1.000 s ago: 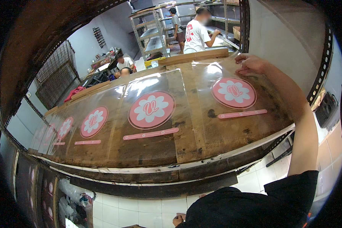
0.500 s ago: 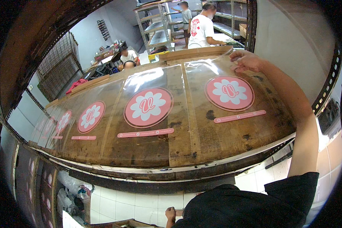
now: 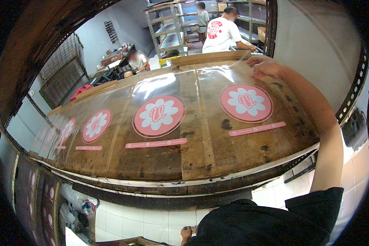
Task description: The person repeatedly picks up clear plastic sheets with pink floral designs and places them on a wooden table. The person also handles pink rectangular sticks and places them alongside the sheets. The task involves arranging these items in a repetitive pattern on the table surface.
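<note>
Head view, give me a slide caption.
Right hand on the far edge of clear printed film spread across a wooden table.

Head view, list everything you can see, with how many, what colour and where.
Wooden table: one, brown, centre.
Clear plastic sheet: one, transparent, spread over the table.
Round flower prints: at least four, pink and white, in a row on the sheet.
Pink strips: one below each print.
Metal shelves: grey, far back.
Other people: three, beyond the table.
Floor tiles: white, below.
Right hand: on the sheet's far edge.
Left hand: low, by the dark shirt.
</note>
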Available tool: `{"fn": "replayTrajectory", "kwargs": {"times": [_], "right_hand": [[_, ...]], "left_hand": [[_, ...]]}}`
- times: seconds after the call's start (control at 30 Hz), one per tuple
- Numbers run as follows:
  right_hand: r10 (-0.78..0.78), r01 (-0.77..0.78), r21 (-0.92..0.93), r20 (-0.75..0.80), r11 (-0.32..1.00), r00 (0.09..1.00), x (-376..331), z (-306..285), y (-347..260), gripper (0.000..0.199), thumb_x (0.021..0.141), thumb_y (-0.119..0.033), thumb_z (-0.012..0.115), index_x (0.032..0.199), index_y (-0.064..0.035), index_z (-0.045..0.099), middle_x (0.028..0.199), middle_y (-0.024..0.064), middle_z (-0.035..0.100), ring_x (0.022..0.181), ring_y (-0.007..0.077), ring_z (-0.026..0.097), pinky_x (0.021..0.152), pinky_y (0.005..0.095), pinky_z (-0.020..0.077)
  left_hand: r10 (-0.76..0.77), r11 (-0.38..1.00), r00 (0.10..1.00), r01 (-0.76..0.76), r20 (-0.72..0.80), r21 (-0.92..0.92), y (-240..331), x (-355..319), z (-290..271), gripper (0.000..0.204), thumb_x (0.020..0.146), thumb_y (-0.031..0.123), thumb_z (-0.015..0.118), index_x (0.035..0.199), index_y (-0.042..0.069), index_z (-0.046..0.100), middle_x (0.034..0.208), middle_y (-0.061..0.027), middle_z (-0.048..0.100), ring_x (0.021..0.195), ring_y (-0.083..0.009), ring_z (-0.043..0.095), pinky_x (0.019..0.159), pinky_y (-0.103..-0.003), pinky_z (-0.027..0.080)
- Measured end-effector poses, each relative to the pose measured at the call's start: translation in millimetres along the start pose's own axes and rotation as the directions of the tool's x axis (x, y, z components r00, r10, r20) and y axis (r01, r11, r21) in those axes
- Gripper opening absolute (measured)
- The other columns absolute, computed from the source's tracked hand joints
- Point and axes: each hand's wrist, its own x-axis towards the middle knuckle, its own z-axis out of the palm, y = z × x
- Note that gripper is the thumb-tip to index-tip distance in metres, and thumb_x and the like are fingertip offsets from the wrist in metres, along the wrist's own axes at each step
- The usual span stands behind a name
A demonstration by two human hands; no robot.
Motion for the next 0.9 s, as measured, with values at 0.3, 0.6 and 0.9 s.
{"fn": "replayTrajectory", "kwargs": {"times": [0.3, 0.6, 0.9], "right_hand": [[-0.531, 0.448, -0.689, 0.108, 0.570, 0.841, 22.0, 1.1, 13.1, 0.028, 0.079, -0.007, 0.056, 0.104, 0.0040, 0.064, 0.099, 0.0196, 0.065, 0.097, 0.0338, 0.063, 0.087, 0.0414, 0.0492], [-0.253, 0.327, -0.657, 0.209, 0.680, 0.945, 25.3, 2.6, 21.5, 0.027, 0.082, -0.007, 0.056, 0.106, 0.0022, 0.065, 0.105, 0.0205, 0.067, 0.099, 0.0341, 0.064, 0.089, 0.0425, 0.0489], [-0.513, 0.548, -0.699, 0.294, 0.459, 0.806, 29.3, 37.6, -45.8, 0.036, 0.084, -0.007, 0.050, 0.119, -0.0001, 0.059, 0.109, 0.0221, 0.065, 0.103, 0.0347, 0.063, 0.092, 0.0423, 0.0478]], "left_hand": [[-0.109, 0.982, 0.993, 0.113, 0.034, -0.151, 11.3, -10.5, -11.4, 0.033, 0.087, 0.025, 0.055, 0.084, -0.007, 0.067, 0.068, -0.0149, 0.068, 0.063, -0.0218, 0.067, 0.060, -0.034, 0.052], [-0.049, 0.994, 0.999, 0.050, 0.007, -0.098, 8.3, -13.6, -0.2, 0.032, 0.086, 0.023, 0.054, 0.076, -0.004, 0.065, 0.066, -0.0150, 0.067, 0.062, -0.0254, 0.067, 0.062, -0.038, 0.053], [-0.052, 0.985, 0.998, 0.044, -0.045, -0.166, -17.4, -5.3, 10.1, 0.034, 0.086, 0.029, 0.056, 0.077, -0.003, 0.067, 0.067, -0.0163, 0.066, 0.065, -0.0289, 0.066, 0.064, -0.040, 0.051]]}}
